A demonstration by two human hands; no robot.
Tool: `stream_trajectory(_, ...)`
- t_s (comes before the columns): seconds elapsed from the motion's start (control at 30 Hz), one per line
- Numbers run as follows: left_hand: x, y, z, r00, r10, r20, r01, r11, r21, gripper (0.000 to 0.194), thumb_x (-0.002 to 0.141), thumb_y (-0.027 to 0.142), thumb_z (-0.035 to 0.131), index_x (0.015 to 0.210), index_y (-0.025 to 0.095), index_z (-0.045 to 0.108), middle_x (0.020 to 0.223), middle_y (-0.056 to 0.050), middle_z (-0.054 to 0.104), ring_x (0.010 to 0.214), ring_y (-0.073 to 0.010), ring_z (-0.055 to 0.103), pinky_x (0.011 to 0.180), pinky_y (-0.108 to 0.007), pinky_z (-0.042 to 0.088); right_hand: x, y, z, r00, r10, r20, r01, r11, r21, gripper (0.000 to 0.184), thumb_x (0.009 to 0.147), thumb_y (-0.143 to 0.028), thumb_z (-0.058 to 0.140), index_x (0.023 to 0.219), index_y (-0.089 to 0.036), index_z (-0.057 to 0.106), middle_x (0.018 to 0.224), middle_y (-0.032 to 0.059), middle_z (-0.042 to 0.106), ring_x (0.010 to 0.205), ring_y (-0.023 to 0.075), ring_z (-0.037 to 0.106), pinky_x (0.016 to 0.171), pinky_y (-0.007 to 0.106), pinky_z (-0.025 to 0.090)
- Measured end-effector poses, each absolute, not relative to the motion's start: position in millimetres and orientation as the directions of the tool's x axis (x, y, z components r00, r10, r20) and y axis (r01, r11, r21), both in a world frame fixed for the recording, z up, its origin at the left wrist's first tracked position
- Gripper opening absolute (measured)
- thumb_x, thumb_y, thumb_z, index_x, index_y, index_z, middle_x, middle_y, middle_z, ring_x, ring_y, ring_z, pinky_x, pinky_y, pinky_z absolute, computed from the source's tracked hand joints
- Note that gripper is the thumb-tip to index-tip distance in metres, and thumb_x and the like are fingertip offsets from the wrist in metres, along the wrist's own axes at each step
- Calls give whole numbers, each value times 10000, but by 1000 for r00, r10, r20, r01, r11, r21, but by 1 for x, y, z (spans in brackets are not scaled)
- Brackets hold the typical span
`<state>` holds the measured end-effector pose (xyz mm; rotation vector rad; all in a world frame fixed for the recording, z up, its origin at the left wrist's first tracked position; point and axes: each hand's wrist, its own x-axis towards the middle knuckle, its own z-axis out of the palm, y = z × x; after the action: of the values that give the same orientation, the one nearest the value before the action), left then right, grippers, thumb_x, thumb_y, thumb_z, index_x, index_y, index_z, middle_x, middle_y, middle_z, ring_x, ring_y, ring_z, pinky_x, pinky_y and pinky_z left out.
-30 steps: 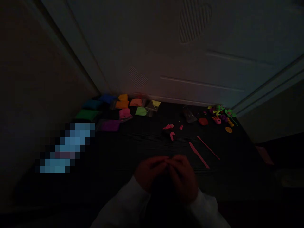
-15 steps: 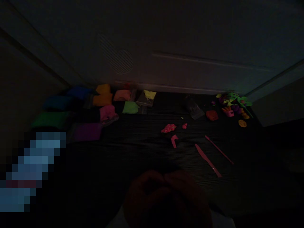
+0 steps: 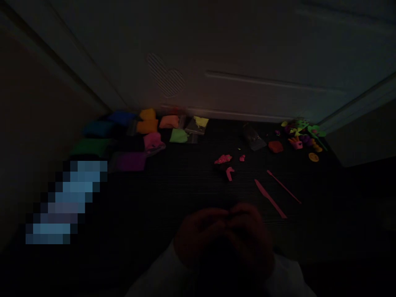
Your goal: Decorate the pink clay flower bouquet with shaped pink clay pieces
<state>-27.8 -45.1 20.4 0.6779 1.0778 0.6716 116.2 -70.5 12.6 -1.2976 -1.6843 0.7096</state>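
Observation:
In dim light, my left hand (image 3: pixel 198 235) and my right hand (image 3: pixel 252 237) meet fingertip to fingertip low in the middle of the view. The fingers of both are curled and pressed together; whatever may be between them is too dark to make out. Beyond them on the dark table lie a crinkled pink clay piece (image 3: pixel 223 159), a forked pink clay piece (image 3: pixel 229 173) and a small pink lump (image 3: pixel 242 158). To the right of my hands rest a pink plastic knife (image 3: pixel 269 198) and a thin pink modelling stick (image 3: pixel 284 186).
Packets of coloured clay, among them a purple packet (image 3: pixel 131 161) and a green packet (image 3: pixel 91 147), crowd the left. A blurred bright screen (image 3: pixel 68 202) lies nearer. At the right are a red clay lump (image 3: pixel 275 146), a clear bag (image 3: pixel 254 138) and small clay figures (image 3: pixel 305 138).
The view has shifted, so the table items and bright screen sit further right or higher in the picture. My joined hands appear higher and slightly right, with more sleeve showing.

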Motion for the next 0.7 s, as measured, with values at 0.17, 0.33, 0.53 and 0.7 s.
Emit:
stream_trajectory(0.17,-28,-46,11,318,790,-525,-237,602,763,192,520,187,709,699,177,642,602,18,653,566,-89,575,569,-198,428,117,-70,9,-90,933,349,461,349,-816,262,650,-180,654,868,-231,518,941,41,496,873,164,519,725,306,466)
stream_trajectory(0.33,-28,-45,1,232,870,-435,-280,488,827,226,500,169,723,687,172,597,585,41,626,555,-73,553,558,-190,411,118,-69,7,-214,908,360,468,419,-778,307,722,-205,589,1020,-263,542,1003,56,528,927,172,530,793,334,462)
stream_trajectory(0.53,-21,-46,2,200,920,-338,-311,387,868,198,528,210,715,658,156,577,524,52,575,476,-48,494,499,-176,377,120,-68,10,-237,902,361,446,431,-784,203,760,-195,538,945,-245,605,910,43,595,858,156,556,750,311,470)
stream_trajectory(0.7,-15,-50,5,303,887,-348,-452,455,767,259,626,303,653,834,149,627,726,-17,633,621,-91,564,606,-228,443,119,-65,12,-71,920,386,429,378,-820,56,722,-181,578,759,-209,609,794,30,588,780,151,557,716,309,456)
